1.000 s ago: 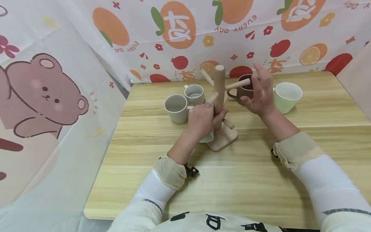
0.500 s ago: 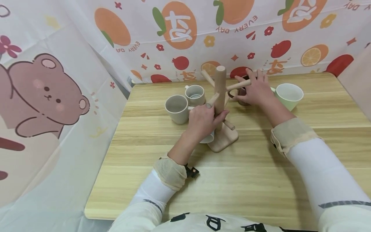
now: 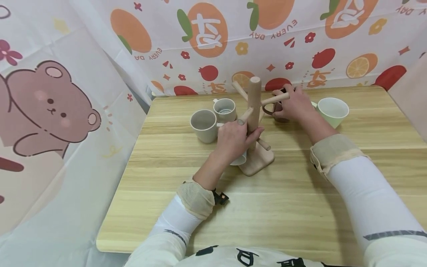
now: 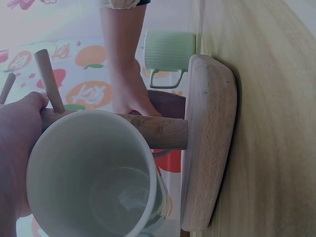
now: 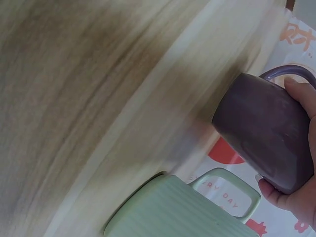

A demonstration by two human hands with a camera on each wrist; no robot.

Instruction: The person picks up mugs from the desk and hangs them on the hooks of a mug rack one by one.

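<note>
My left hand (image 3: pixel 231 142) grips the upright post of a wooden mug tree (image 3: pixel 254 98), whose pegs stick out around it. My right hand (image 3: pixel 295 105) holds a dark purple-brown mug (image 5: pixel 266 131) from above, thumb on one side and fingers on the other. That mug is behind the tree's right peg, its handle turned toward the post. Whether its base touches the table cannot be told. Below my left hand, a pale mug (image 3: pixel 239 159) shows partly beside the tree's base (image 3: pixel 257 163); the rest is hidden. Close to the left wrist camera is a pale mug (image 4: pixel 94 173).
A light green mug (image 3: pixel 333 111) stands right of my right hand, handle toward it. Left of the tree are a grey-white mug (image 3: pixel 204 126) and a smaller pale cup (image 3: pixel 224 110). A printed curtain (image 3: pixel 213 70) hangs behind the wooden table (image 3: pixel 166 207).
My right hand has gone from spread fingers beside the dark mug to a grip over it. My left hand stays on the post, and the other mugs have not moved.
</note>
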